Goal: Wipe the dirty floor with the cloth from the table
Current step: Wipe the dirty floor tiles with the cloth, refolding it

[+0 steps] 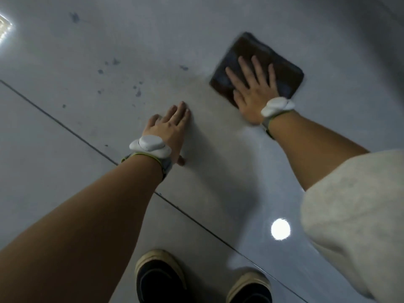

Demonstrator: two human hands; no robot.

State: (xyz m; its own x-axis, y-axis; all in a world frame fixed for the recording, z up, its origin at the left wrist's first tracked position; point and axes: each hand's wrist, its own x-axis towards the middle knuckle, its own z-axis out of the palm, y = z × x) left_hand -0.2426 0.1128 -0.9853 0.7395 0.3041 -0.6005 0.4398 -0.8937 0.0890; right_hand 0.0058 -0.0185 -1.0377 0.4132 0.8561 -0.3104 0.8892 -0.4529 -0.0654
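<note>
A dark brown folded cloth (262, 60) lies flat on the pale grey tiled floor (65, 149) at the upper right. My right hand (253, 88) presses down on its near half with the fingers spread; the cloth's edges are blurred. My left hand (168, 130) rests flat on the bare floor to the left of the cloth, fingers together, holding nothing. Dark dirt spots (137, 91) are scattered on the floor left of the cloth, with further dirt spots (74, 17) near the top left.
A dark grout line (65, 127) runs diagonally from the left edge to the bottom right. My two dark shoes (159, 278) stand at the bottom centre. A ceiling light reflects on the floor (280, 228). A white sleeve (354, 215) covers my right upper arm.
</note>
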